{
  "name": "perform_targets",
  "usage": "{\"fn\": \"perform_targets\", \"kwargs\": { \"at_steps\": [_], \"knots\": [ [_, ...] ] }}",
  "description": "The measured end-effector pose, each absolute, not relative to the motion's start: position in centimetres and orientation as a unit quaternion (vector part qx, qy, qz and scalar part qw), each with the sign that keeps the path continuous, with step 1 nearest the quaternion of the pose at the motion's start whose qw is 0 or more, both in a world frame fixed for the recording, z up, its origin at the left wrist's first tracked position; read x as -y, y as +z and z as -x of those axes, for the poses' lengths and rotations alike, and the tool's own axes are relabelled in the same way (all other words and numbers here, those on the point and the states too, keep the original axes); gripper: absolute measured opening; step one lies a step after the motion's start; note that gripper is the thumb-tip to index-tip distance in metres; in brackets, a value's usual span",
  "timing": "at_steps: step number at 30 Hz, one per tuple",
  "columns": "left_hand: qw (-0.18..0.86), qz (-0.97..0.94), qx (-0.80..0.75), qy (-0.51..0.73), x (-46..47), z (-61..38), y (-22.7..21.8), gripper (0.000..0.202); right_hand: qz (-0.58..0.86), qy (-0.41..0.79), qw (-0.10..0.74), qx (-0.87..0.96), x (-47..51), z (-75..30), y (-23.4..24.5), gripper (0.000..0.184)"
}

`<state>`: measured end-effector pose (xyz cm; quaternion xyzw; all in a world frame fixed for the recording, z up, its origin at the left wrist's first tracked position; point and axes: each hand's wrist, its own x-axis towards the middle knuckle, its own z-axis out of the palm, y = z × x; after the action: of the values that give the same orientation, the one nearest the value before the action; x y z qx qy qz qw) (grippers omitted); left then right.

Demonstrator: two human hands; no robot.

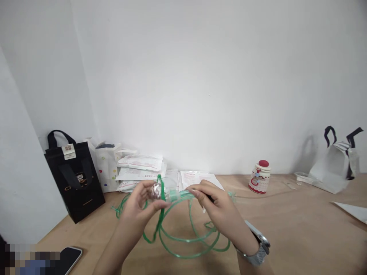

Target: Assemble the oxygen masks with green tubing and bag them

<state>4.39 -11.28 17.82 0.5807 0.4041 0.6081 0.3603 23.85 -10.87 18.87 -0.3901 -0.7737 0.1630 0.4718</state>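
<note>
My left hand [142,204] is closed round a clear plastic mask [168,190] with a green strap, held above the wooden table [292,225]. My right hand [213,204], with a watch on its wrist, pinches the green tubing [183,238] where it joins the mask. The tubing hangs down from both hands in loose green loops that lie on the table under them.
Behind the hands lies a stack of white sealed packets [142,168]. A black paper bag [75,175] and a dotted white bag [106,166] stand at the left, a phone [69,259] near the front left. A small red-topped jar [259,176] and a tipped white bag [334,166] sit to the right.
</note>
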Motion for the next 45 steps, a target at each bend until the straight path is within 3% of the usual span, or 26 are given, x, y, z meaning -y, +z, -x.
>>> {"fn": "perform_targets", "kwargs": {
  "at_steps": [4, 7, 13, 17, 20, 23, 26, 30, 35, 37, 42, 45],
  "knots": [
    [0.266, -0.530, -0.446, 0.671, 10.4, -2.8, 17.4, 0.024, 0.419, 0.208, 0.445, 0.764, 11.1, -26.3, 19.6, 0.030],
    [0.266, -0.534, -0.499, 0.629, 9.1, -2.2, 16.7, 0.033, 0.434, 0.182, 0.490, 0.734, 11.3, -27.8, 19.8, 0.028],
    [0.556, -0.577, -0.529, 0.280, 6.1, -6.9, 10.7, 0.068, 0.479, 0.080, 0.627, 0.609, 11.0, -27.8, 19.6, 0.023],
    [0.814, -0.470, -0.331, 0.081, 5.4, -12.0, 4.8, 0.070, 0.480, 0.092, 0.675, 0.554, 11.2, -27.2, 19.7, 0.024],
    [0.882, -0.334, -0.242, 0.227, 4.9, -13.8, 3.4, 0.054, 0.460, 0.124, 0.686, 0.550, 11.6, -27.1, 19.8, 0.025],
    [0.822, -0.285, -0.234, 0.433, 4.4, -12.6, 5.4, 0.022, 0.449, 0.150, 0.666, 0.577, 12.0, -27.4, 19.9, 0.024],
    [0.799, -0.306, -0.237, 0.461, 4.8, -9.7, 9.1, 0.013, 0.438, 0.148, 0.625, 0.629, 12.1, -27.7, 20.0, 0.021],
    [0.702, -0.434, -0.274, 0.493, 6.7, -6.6, 13.2, 0.023, 0.423, 0.093, 0.600, 0.673, 11.8, -27.5, 19.9, 0.015],
    [0.625, -0.579, -0.322, 0.413, 8.5, -4.5, 14.9, 0.072, 0.408, 0.077, 0.594, 0.689, 11.1, -27.2, 19.4, 0.013],
    [0.576, -0.662, -0.301, 0.373, 9.0, -3.9, 15.2, 0.078, 0.408, 0.066, 0.587, 0.696, 10.9, -27.2, 19.2, 0.012],
    [0.450, -0.766, -0.320, 0.329, 10.6, -3.8, 16.5, 0.036, 0.413, 0.065, 0.523, 0.742, 10.7, -26.9, 19.2, 0.013],
    [0.459, -0.755, -0.342, 0.320, 11.5, -4.3, 17.1, 0.025, 0.390, 0.074, 0.507, 0.765, 10.7, -26.4, 19.2, 0.017]
  ]
}}
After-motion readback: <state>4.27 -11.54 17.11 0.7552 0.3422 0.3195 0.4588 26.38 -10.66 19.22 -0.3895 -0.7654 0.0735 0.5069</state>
